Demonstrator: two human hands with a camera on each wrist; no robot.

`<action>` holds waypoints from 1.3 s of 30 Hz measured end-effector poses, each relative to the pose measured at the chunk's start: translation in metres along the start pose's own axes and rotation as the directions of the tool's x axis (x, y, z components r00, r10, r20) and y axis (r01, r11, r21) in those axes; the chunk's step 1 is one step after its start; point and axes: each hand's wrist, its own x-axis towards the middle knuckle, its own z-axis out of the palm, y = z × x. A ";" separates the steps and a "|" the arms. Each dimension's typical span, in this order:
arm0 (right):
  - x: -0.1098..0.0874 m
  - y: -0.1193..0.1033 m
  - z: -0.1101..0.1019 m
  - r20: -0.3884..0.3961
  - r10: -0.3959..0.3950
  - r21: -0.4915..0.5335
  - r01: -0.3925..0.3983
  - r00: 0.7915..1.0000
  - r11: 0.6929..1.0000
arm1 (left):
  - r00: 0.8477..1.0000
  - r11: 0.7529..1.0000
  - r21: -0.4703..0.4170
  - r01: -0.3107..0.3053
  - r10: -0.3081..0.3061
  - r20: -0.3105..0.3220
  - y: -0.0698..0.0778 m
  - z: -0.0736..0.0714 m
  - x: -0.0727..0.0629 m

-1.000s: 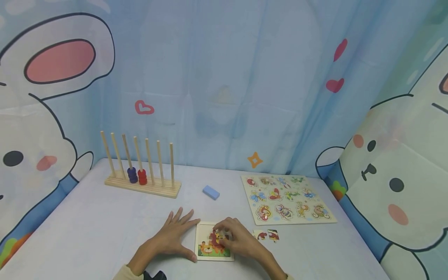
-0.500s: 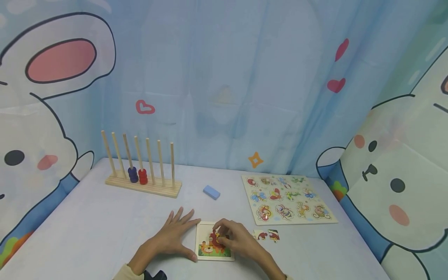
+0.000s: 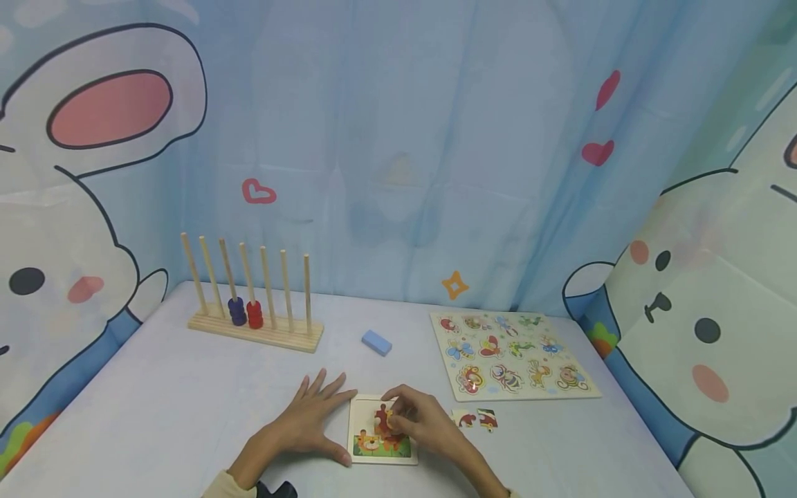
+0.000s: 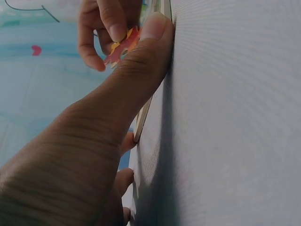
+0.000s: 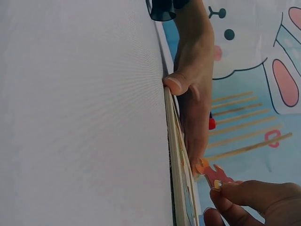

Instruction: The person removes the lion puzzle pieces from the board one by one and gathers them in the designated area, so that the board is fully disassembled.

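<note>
A small square puzzle tray [image 3: 358, 408] with a pale frame lies near the front of the table, its lower part filled with pieces showing an orange animal on green. My left hand [image 3: 309, 420] lies with spread fingers at the tray's left side, its thumb [image 4: 153, 37] and a fingertip touching the frame. Over the tray, my right hand [image 3: 425, 419] pinches a red-brown and orange puzzle piece [image 5: 215, 174] between thumb and fingers. In the right wrist view this piece is tilted and raised off the tray. Two loose puzzle pieces [image 3: 488, 419] lie right of that hand, one partly hidden by it.
Behind to the right lies a larger insect-picture board [image 3: 479, 391]. A blue block [image 3: 376, 342] sits behind the tray. At the back left stands a wooden peg rack [image 3: 274, 335] with purple and red beads. A printed curtain [image 3: 386, 138] borders the table.
The right hand has raised and tilted the red-brown puzzle piece a little from where it was over the tray. The left hand stays in place against the frame.
</note>
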 end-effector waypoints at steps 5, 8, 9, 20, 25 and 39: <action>-0.002 -0.001 -0.002 -0.009 0.002 0.034 -0.002 1.000 0.999 | 1.000 1.000 -0.003 -0.001 0.001 0.001 0.001 -0.001 0.000; -0.002 -0.001 -0.005 -0.012 0.013 0.023 -0.012 1.000 1.000 | 1.000 1.000 -0.011 -0.001 0.001 0.002 0.001 -0.001 0.000; -0.002 -0.001 -0.005 -0.013 0.017 0.022 -0.016 1.000 1.000 | 1.000 1.000 -0.013 -0.001 0.001 0.002 0.001 -0.001 -0.001; -0.005 0.001 -0.020 -0.035 0.015 0.052 -0.013 0.999 0.999 | 1.000 1.000 -0.016 -0.011 0.011 -0.005 0.001 -0.001 -0.001; -0.010 -0.004 -0.029 -0.007 0.027 0.074 -0.026 1.000 0.997 | 1.000 1.000 -0.016 -0.012 0.012 -0.003 0.002 -0.002 -0.001; -0.020 0.009 -0.062 0.092 0.048 0.049 -0.053 0.995 0.997 | 1.000 0.999 -0.039 0.004 -0.004 0.004 0.002 -0.003 -0.001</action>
